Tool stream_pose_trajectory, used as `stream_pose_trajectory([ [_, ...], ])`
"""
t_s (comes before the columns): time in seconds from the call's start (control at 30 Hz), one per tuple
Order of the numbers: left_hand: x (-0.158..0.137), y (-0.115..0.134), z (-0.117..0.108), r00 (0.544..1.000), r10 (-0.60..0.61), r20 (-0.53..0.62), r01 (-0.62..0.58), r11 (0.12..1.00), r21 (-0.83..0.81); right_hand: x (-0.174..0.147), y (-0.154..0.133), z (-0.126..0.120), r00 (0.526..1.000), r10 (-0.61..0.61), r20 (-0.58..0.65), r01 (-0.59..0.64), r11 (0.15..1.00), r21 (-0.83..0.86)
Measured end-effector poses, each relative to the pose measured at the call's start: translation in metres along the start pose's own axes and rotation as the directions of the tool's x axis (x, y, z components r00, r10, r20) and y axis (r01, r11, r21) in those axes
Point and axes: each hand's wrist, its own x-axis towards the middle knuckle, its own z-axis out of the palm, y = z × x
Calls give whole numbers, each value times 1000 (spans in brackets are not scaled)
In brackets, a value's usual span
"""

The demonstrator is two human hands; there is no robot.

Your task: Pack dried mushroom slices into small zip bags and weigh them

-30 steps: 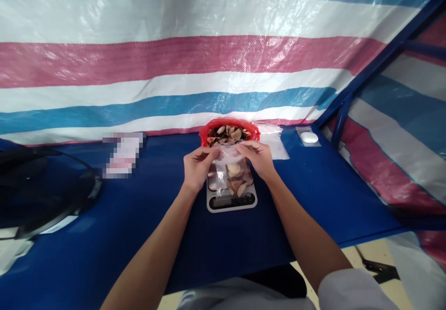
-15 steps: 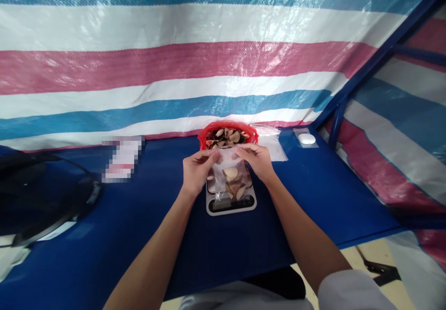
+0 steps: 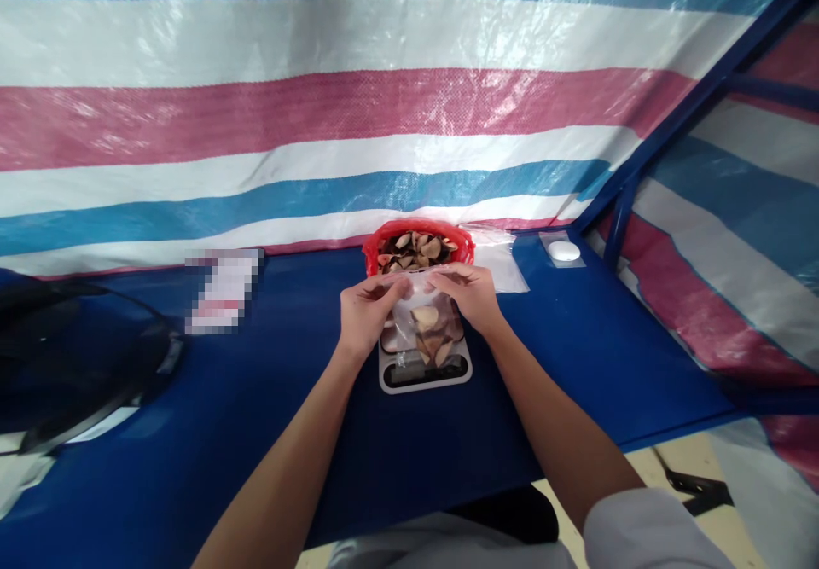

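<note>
A clear plastic bag (image 3: 404, 330) with several brown and cream dried pieces (image 3: 433, 334) in its lower part hangs between my hands. My left hand (image 3: 369, 313) pinches its top edge on the left, thumb against fingers. On the right, my right hand (image 3: 470, 294) grips the same edge. Beneath the bag is a white digital kitchen scale (image 3: 426, 386), its dark display partly covered by the plastic; whether the bag touches the scale I cannot tell. Just beyond my fingers stands a red plastic bag (image 3: 466, 245), open and full of similar dried pieces (image 3: 419, 247).
Flat clear bags (image 3: 502, 266) lie right of the red bag. Farther right is a white oval object (image 3: 564, 251) on a small clear bag. A blurred-out paper (image 3: 223, 292) and a black round object (image 3: 83, 356) are on the blue table (image 3: 269, 415). Striped sheeting (image 3: 287, 117) closes the back.
Both hands have drawn slightly closer together along the bag's top edge. The bag stays over the scale, and the view has shifted a little.
</note>
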Motion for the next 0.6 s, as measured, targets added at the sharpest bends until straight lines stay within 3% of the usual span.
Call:
stream_pose_trajectory([
  [0.3, 0, 0, 0, 999, 45, 12, -45, 999, -7, -2, -2, 0, 996, -37, 81, 41, 997, -60],
  [0.6, -1, -4, 1, 1000, 2, 20, -2, 1000, 13, -4, -5, 1, 996, -63, 56, 68, 992, -104],
])
